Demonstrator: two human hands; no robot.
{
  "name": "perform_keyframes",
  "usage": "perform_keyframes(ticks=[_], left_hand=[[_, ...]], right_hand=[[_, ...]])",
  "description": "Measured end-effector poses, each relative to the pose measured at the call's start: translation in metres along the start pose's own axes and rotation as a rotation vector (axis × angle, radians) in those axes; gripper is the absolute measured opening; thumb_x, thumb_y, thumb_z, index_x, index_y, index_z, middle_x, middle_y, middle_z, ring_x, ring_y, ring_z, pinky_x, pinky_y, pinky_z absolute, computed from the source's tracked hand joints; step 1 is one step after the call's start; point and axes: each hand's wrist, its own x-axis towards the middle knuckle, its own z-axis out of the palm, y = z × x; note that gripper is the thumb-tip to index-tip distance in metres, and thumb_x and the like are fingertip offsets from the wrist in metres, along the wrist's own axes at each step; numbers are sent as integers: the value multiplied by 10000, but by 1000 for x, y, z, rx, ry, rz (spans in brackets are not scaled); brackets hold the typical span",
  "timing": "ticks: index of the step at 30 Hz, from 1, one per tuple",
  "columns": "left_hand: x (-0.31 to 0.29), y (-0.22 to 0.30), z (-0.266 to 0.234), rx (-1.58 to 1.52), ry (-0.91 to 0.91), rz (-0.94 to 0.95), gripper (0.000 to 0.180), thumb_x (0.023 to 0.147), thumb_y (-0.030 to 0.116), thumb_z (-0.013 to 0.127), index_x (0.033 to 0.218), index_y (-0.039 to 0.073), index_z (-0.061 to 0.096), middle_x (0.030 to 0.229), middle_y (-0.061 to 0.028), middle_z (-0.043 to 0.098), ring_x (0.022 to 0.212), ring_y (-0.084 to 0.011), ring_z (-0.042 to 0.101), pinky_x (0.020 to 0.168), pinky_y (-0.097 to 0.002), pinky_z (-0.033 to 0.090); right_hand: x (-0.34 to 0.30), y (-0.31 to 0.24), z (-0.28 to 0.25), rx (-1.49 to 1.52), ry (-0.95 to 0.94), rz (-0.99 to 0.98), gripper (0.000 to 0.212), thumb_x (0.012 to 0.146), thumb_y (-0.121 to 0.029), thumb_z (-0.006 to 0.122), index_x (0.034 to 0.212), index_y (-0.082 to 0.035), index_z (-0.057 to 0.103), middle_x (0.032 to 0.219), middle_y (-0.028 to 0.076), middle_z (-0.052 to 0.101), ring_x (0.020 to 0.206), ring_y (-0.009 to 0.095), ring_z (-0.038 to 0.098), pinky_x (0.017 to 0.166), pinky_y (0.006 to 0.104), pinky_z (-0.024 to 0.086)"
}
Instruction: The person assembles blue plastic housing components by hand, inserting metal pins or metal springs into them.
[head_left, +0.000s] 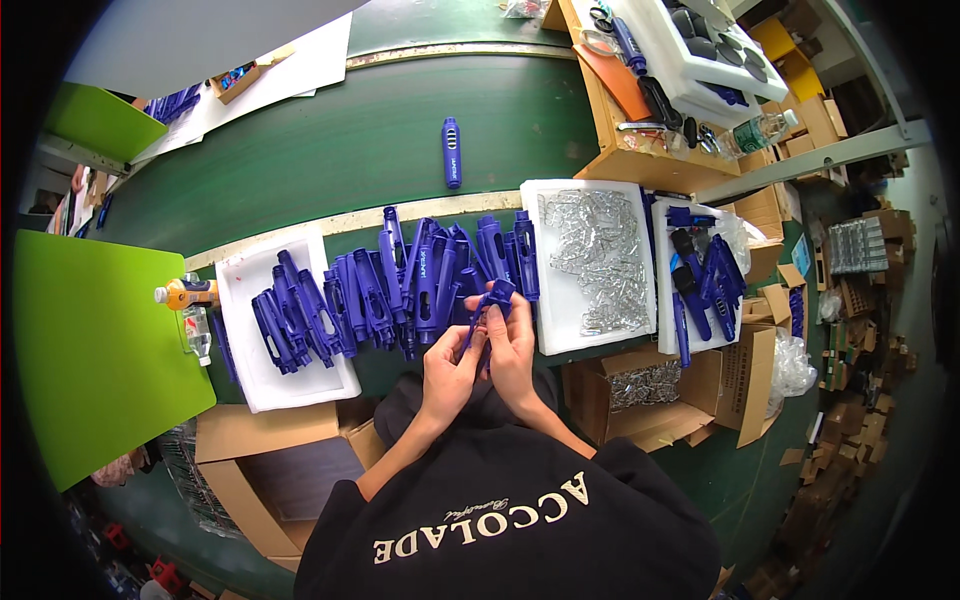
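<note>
Close in front of my body, both hands are on one blue plastic housing, a long hollow shell held tilted. My left hand pinches its lower part with thumb and fingers. My right hand is wrapped round its upper part, the thumb lying along it. The fingers hide much of the shell, and I cannot make out any small part between them. Just beyond my hands lies a heap of similar blue housings. To the right, a white foam tray holds many clear, shiny small pieces.
At left stands a white foam tray with more blue housings, beside bottles and a green panel. One blue housing lies on the green conveyor belt. Another foam tray and open cartons are at right.
</note>
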Motion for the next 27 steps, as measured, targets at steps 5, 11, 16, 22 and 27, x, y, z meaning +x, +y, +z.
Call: perform_keyframes(ticks=[5, 11, 16, 22, 27], left_hand=[[0, -7, 10, 77, 86, 208, 178, 1010, 147, 585, 1018, -21, 643, 767, 9, 629, 639, -18, 533, 530, -195, 415], [-3, -1, 12, 182, 108, 138, 215, 1026, 200, 563, 942, 9, 618, 699, 31, 574, 601, -9, 485, 512, -209, 379], [-2, -4, 9, 227, 27, 187, 222, 1045, 194, 494, 971, 7, 589, 692, 7, 559, 604, -35, 463, 506, -247, 366], [0, -1, 9, 299, 21, 130, 200, 1038, 166, 493, 1003, -12, 579, 701, -34, 567, 618, -65, 478, 534, -281, 396], [5, -10, 8, 248, 41, 175, 207, 1030, 159, 509, 1030, -24, 607, 739, -49, 605, 659, -77, 529, 581, -272, 434]], right_hand=[[-6, 7, 2, 233, -163, 177, 309, 1070, -227, 440, 1288, -12, 479, 998, 115, 679, 865, 133, 651, 794, 262, 511], [-3, 7, -8, -33, -147, 249, 250, 1046, -255, 514, 1071, -14, 578, 983, 92, 672, 855, 97, 619, 789, 247, 497], [3, 24, -9, -180, -100, -48, 192, 990, -181, 587, 962, 2, 539, 908, 74, 546, 748, 141, 516, 645, 302, 425], [2, 32, -10, -115, -54, -7, 186, 998, -164, 543, 962, 17, 521, 929, 98, 520, 713, 169, 489, 639, 316, 402], [0, 16, 5, 71, -126, 85, 209, 1061, -181, 443, 1199, -29, 478, 990, 109, 630, 870, 151, 622, 782, 280, 511]])
